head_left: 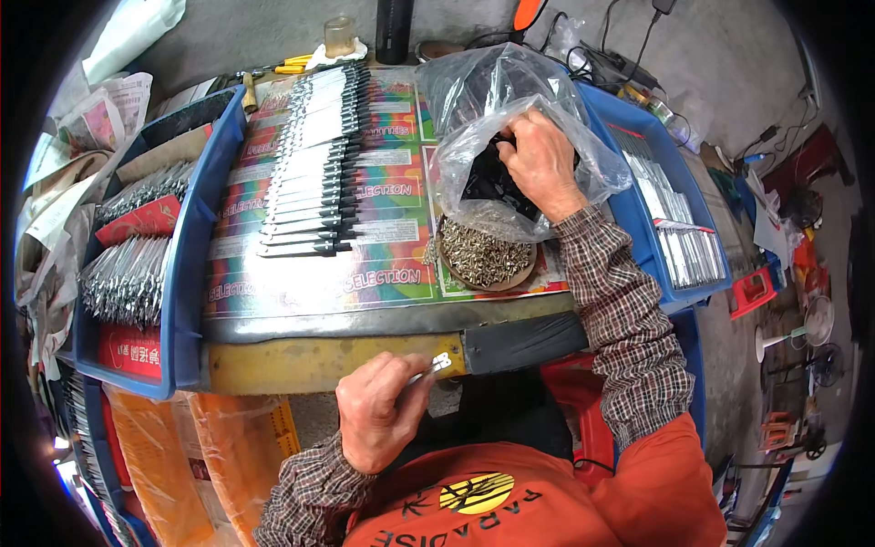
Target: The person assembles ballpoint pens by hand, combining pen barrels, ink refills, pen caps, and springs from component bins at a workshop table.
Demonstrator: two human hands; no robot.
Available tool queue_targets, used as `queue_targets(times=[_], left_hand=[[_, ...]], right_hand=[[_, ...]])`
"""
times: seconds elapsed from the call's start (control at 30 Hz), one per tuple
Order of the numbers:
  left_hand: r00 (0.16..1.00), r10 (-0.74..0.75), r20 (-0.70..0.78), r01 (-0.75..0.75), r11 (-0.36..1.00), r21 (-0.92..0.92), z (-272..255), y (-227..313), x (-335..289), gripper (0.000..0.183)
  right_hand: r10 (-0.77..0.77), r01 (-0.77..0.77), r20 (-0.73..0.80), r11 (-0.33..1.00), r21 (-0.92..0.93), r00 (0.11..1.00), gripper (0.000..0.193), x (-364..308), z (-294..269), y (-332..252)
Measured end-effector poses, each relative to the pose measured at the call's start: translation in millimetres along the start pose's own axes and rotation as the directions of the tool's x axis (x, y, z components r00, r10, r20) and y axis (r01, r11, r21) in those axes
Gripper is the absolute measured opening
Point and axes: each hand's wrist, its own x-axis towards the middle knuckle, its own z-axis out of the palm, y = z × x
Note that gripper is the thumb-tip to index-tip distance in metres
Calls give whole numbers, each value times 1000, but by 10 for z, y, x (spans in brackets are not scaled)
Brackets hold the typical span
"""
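My left hand (383,410) is closed in front of the table edge, gripping a thin metal piece (441,362) whose silver end with small holes sticks out past the fingers. My right hand (544,162) reaches into a clear plastic bag (474,87) that holds small black parts (499,178). Its fingers are bent together at the black parts; what they pinch is hidden. Just below the bag, a round dish (483,287) is heaped with small brassy rivet-like pieces (485,253). Left of it lies a long row of flat silver pieces with black ends (310,155).
On the left, a blue bin (187,310) holds bundles of slim metal pieces and red card. Another blue bin (670,292) on the right contains silver strips (665,205). A glass jar (339,36) and a dark cylinder (394,32) stand at the back.
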Motion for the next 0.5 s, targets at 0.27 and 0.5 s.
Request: queue_targets(times=[0.27, 0.5], left_hand=[[999, 26, -22, -26, 1000, -5, 9, 16, -26, 17], [999, 3, -37, -3, 1000, -8, -13, 88, -71, 13]], right_hand=[[66, -65, -10, 993, 101, 998, 14, -300, -363, -189], [108, -202, 173, 616, 761, 979, 12, -932, -807, -652]])
